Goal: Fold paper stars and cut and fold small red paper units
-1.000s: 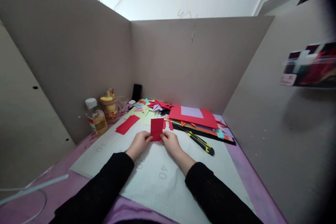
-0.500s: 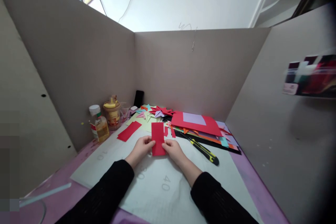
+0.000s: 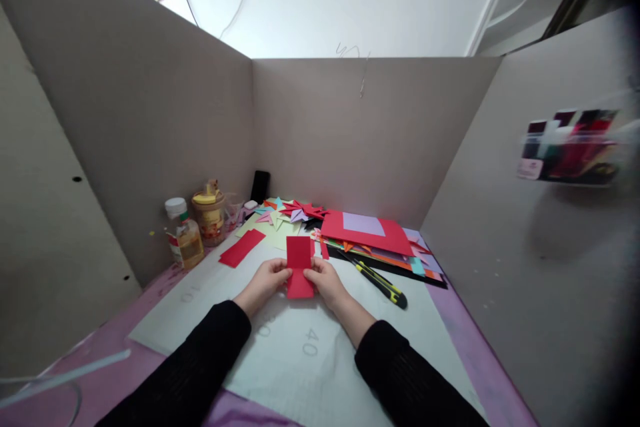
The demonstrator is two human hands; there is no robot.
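Red paper strip (image 3: 300, 265) sits between your two hands on the pale cutting mat (image 3: 320, 347), and it has changed shape over the last second; half a second ago it lay as one long flat rectangle, while now a crease shows across it near its middle, so the near half angles away from the far half; your view has also shifted a little, with the hands slightly nearer the mat's centre; I judge from this that you are working a fold into the strip and that the fold is begun but not pressed flat

Your left hand (image 3: 267, 280) pinches the strip's left edge at the crease, thumb and fingertips closed on the paper; your right hand (image 3: 327, 280) pinches the right edge at the same height, likewise grasping the paper; the strip's far end rises beyond your fingers and its near end rests on the mat just below them; both hands touch it, one on each side

A second red strip (image 3: 242, 247) lies on the mat to the left, well apart from the left hand; a yellow and black utility knife (image 3: 381, 280) lies near the right hand without touching it; beyond it spreads a stack of coloured paper sheets (image 3: 373, 235) with folded paper stars (image 3: 295, 210) behind; a small bottle (image 3: 181, 232) and a jar (image 3: 207, 213) stand by the left cardboard wall (image 3: 125, 120)
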